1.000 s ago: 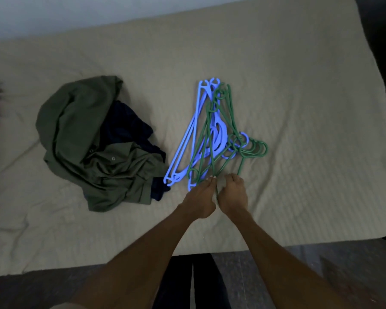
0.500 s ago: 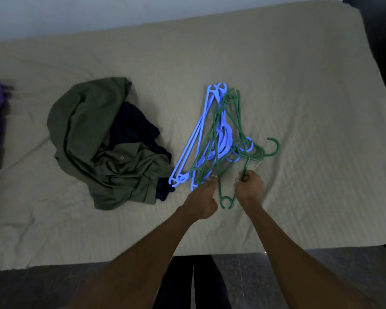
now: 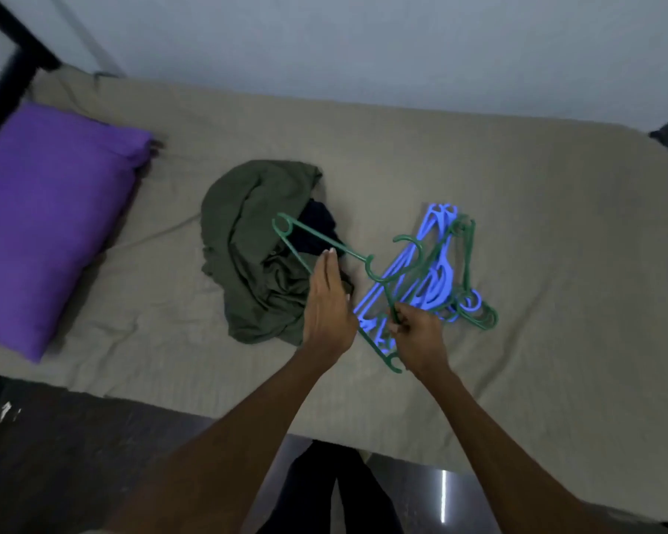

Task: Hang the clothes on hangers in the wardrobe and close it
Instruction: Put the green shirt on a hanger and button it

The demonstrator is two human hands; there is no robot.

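A green hanger (image 3: 312,238) is lifted off the bed, tilted, one end over the clothes pile. My right hand (image 3: 417,335) grips it by one arm near the lower end. My left hand (image 3: 326,302) reaches forward with straight fingers; its fingertips are at the hanger's upper arm, above the clothes. The pile is an olive green shirt (image 3: 247,260) crumpled over a dark navy garment (image 3: 319,227). Several blue and green hangers (image 3: 446,271) lie tangled on the bed just right of my hands. No wardrobe is in view.
Everything lies on a bed with a beige sheet (image 3: 537,225) against a pale wall. A purple pillow (image 3: 47,217) is at the left end, beside a black bed frame (image 3: 12,44). Dark floor (image 3: 55,456) runs along the near edge.
My right hand has pulled one green hanger out of the tangle and swung it left over the clothes. My left hand has let go and stretched forward. The view has shifted left, showing the pillow.
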